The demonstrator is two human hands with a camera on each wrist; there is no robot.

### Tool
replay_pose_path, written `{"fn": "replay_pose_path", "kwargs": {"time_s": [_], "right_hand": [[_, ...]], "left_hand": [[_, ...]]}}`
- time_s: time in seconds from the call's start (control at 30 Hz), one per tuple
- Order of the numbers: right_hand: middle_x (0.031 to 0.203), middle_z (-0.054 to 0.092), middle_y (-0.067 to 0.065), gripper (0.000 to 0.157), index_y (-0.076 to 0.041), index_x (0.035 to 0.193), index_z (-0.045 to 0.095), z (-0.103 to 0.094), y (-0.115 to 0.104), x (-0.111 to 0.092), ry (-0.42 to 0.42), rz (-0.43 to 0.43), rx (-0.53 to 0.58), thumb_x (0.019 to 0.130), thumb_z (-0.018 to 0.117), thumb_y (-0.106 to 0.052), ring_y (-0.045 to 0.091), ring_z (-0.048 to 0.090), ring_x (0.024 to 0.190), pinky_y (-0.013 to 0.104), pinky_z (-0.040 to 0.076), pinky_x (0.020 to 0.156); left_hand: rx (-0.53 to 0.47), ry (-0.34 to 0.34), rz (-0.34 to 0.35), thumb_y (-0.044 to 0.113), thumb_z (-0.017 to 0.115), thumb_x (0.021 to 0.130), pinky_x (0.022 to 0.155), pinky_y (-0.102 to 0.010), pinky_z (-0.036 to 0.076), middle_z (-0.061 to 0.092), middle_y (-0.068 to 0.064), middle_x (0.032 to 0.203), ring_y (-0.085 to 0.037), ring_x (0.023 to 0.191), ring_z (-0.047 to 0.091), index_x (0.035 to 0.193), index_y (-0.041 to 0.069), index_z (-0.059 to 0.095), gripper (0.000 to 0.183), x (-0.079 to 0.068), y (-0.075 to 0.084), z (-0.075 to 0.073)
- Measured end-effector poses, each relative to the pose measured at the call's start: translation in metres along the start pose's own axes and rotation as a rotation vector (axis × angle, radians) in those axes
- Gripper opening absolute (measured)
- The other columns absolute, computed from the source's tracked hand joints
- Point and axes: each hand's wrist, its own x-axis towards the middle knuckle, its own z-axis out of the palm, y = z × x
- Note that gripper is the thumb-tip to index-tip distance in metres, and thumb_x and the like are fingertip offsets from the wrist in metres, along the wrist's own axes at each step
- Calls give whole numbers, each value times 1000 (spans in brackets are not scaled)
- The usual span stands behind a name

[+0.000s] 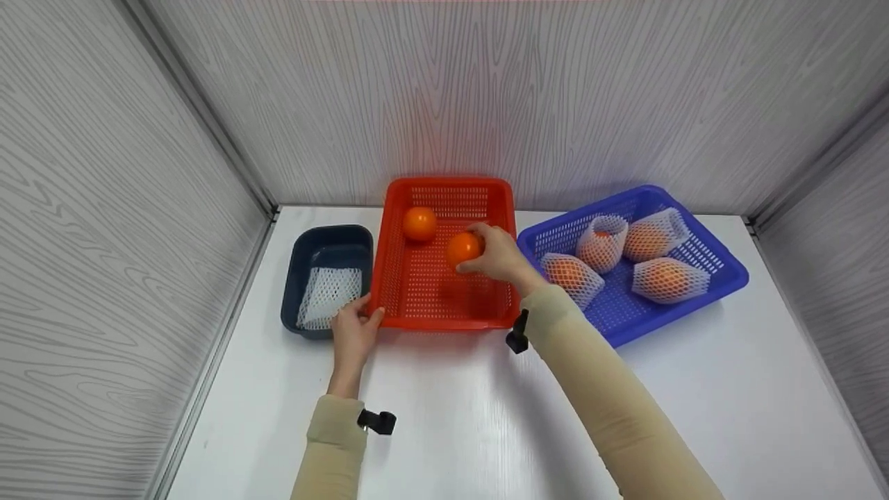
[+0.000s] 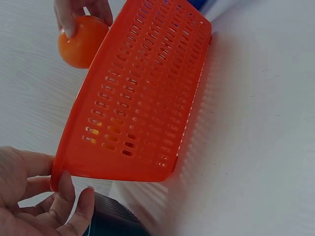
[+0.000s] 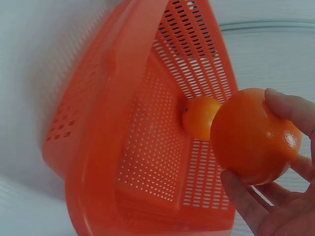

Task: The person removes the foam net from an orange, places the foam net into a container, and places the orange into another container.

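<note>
My right hand (image 1: pixel 501 257) grips a bare orange (image 1: pixel 464 248) over the red basket (image 1: pixel 444 323). In the right wrist view the thumb and fingers wrap round that orange (image 3: pixel 253 137), which is held above the basket's rim. A second bare orange (image 1: pixel 420 224) lies inside the basket at its back left. My left hand (image 1: pixel 355 332) pinches the basket's front left corner, thumb and fingers on either side of the rim, as the left wrist view shows. Beside that hand stands a dark blue bin (image 1: pixel 332 237) with white foam netting (image 1: pixel 332 295) in it.
To the right, a blue-purple basket (image 1: pixel 611 319) stands at an angle, holding several oranges in white foam nets (image 1: pixel 663 280). All three containers stand on a white table (image 1: pixel 444 417), with grey wood-grain panels (image 1: pixel 458 90) behind and at both sides.
</note>
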Motion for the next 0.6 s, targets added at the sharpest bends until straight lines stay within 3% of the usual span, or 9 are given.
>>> {"fn": "replay_pose_path", "kwargs": {"time_s": [0.17,0.43,0.6], "right_hand": [[115,52,4,66,-15,128,46,5,7,4,-44,74,-16,71,78,-24,20,50,100,38,44,85],[109,50,5,59,-17,123,50,14,13,3,-182,103,-230,71,77,-17,22,47,96,40,43,82],[110,49,3,60,-22,124,51,20,11,-3,-247,161,-255,70,77,-15,23,47,96,44,44,82]], "left_hand": [[3,-1,1,12,67,81,68,-33,50,62,-15,91,-22,78,59,120,-2,57,42,0,0,1],[2,-4,-10,11,67,81,69,-34,50,62,-16,93,-22,80,59,120,-3,56,42,0,0,0],[-7,-11,-11,11,67,82,68,-33,50,63,-15,92,-21,78,59,120,-2,56,42,0,0,1]]}}
